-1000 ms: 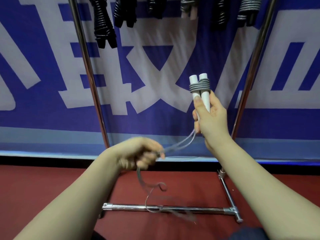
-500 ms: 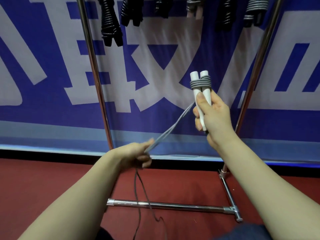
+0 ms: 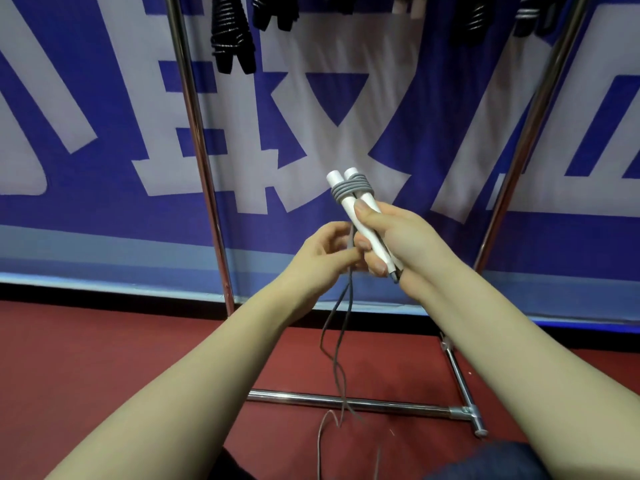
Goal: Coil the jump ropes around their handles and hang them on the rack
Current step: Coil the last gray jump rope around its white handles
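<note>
right hand (image 3: 398, 244): fingers curled round both handles, thumb pressed on the front, full grip
left hand (image 3: 322, 258): fingers curled, pinching the loose rope right beside the right hand's fingertips; the two hands touch or nearly touch, cannot tell which
handles (image 3: 349, 211): two white sticks held side by side, tilted, top ends up and leaning left, bottom ends poking out under the right palm
coil (image 3: 351, 188): grey rope wound in several turns round both handles near their top ends, just above the right thumb
loose rope (image 3: 350, 289): two grey strands hang from the left hand, cross once lower down, trail onto the floor over the base bar
rack (image 3: 202, 161): chrome frame, left and right uprights either side of the hands
base bar (image 3: 346, 403): lies on the floor, joined at its right end to a side foot
hung ropes (image 3: 232, 39): coiled bundles, mostly black, dangle along the top edge of the view between the uprights; their hooks out of frame
floor (image 3: 104, 358): dark red
banner (image 3: 104, 209): blue with big white characters, behind the rack
</note>
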Motion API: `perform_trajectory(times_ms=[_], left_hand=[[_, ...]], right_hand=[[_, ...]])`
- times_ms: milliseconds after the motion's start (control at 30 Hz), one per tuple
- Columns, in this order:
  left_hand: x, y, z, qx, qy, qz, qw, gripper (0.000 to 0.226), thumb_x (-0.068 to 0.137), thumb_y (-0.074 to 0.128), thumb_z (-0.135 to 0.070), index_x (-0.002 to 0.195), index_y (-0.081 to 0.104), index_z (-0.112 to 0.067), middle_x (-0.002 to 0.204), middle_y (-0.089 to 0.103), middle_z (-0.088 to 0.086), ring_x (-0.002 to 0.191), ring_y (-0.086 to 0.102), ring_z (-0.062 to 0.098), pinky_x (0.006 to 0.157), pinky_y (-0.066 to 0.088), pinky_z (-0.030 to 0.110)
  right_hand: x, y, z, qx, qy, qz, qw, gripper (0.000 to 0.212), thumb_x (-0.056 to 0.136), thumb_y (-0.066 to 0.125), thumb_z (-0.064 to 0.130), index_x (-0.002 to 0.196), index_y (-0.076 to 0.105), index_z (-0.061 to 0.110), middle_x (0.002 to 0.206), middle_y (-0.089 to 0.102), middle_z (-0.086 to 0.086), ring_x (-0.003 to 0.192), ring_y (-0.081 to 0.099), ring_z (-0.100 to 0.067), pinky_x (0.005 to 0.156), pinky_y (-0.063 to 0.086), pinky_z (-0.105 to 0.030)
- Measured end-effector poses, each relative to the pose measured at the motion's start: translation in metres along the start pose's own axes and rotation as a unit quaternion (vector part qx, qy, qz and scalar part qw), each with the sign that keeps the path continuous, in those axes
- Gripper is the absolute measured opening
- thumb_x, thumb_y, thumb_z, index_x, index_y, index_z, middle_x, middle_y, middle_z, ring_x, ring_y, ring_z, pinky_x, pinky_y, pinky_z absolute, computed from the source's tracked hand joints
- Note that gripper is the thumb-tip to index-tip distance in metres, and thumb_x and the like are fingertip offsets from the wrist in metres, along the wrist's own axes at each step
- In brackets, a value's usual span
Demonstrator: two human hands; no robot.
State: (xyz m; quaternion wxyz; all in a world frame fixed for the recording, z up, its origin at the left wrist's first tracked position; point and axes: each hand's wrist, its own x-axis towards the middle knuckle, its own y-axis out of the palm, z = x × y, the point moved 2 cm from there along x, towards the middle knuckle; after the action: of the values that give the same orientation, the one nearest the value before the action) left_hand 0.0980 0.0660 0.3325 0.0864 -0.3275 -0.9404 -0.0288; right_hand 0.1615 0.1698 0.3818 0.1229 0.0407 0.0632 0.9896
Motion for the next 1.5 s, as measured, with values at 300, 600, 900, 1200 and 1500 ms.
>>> perform_trajectory(times_ms=[300, 600, 900, 1200, 1500], left_hand=[[-0.001, -0.028, 0.028, 0.358, 0.056, -0.038, 0.931, 0.013, 0.092, 0.064, -0.013, 0.083, 0.059, -0.005, 0.090, 0.054, 0.006, 0.078, 0.063, 0.025, 0.067, 0.051, 0.033], [0.012, -0.065, 0.062, 0.526, -0.082, -0.085, 0.842, 0.027, 0.101, 0.051, -0.028, 0.093, 0.061, -0.004, 0.091, 0.063, 0.013, 0.091, 0.063, 0.035, 0.074, 0.048, 0.038], [0.004, -0.048, 0.020, -0.001, -0.099, -0.053, 0.994, 0.026, 0.088, 0.069, -0.033, 0.081, 0.072, -0.008, 0.080, 0.073, 0.006, 0.075, 0.066, 0.011, 0.066, 0.051, 0.021], [-0.017, -0.028, 0.022, 0.089, -0.227, 0.338, 0.909, 0.075, 0.074, 0.039, -0.085, 0.039, 0.044, -0.020, 0.040, 0.034, 0.000, 0.049, 0.032, 0.017, 0.065, 0.038, 0.028], [-0.007, -0.054, 0.026, 0.094, -0.131, 0.041, 0.986, 0.033, 0.100, 0.050, -0.040, 0.112, 0.071, -0.019, 0.065, 0.047, -0.008, 0.051, 0.028, 0.009, 0.046, 0.027, 0.016]], right_hand=[[0.009, -0.030, 0.002, 0.054, -0.097, -0.190, 0.975, 0.015, 0.099, 0.056, 0.026, 0.094, 0.059, 0.012, 0.059, 0.041, -0.001, 0.044, 0.032, -0.011, 0.037, 0.026, -0.022], [0.011, -0.038, -0.004, 0.053, -0.142, -0.260, 0.954, 0.013, 0.100, 0.055, 0.022, 0.091, 0.057, 0.012, 0.056, 0.039, 0.004, 0.046, 0.034, -0.010, 0.037, 0.029, -0.022], [0.010, -0.037, -0.001, 0.020, -0.183, -0.255, 0.949, 0.011, 0.100, 0.055, 0.022, 0.092, 0.055, 0.015, 0.054, 0.038, 0.007, 0.046, 0.033, -0.010, 0.037, 0.030, -0.021], [0.009, -0.053, 0.004, 0.043, -0.176, -0.311, 0.933, 0.012, 0.100, 0.055, 0.023, 0.094, 0.057, 0.012, 0.062, 0.041, -0.001, 0.046, 0.038, -0.009, 0.037, 0.034, -0.020], [0.011, -0.055, -0.003, 0.006, -0.185, -0.334, 0.924, 0.016, 0.100, 0.054, 0.025, 0.093, 0.055, 0.011, 0.058, 0.042, 0.000, 0.043, 0.037, -0.011, 0.037, 0.034, -0.020]])
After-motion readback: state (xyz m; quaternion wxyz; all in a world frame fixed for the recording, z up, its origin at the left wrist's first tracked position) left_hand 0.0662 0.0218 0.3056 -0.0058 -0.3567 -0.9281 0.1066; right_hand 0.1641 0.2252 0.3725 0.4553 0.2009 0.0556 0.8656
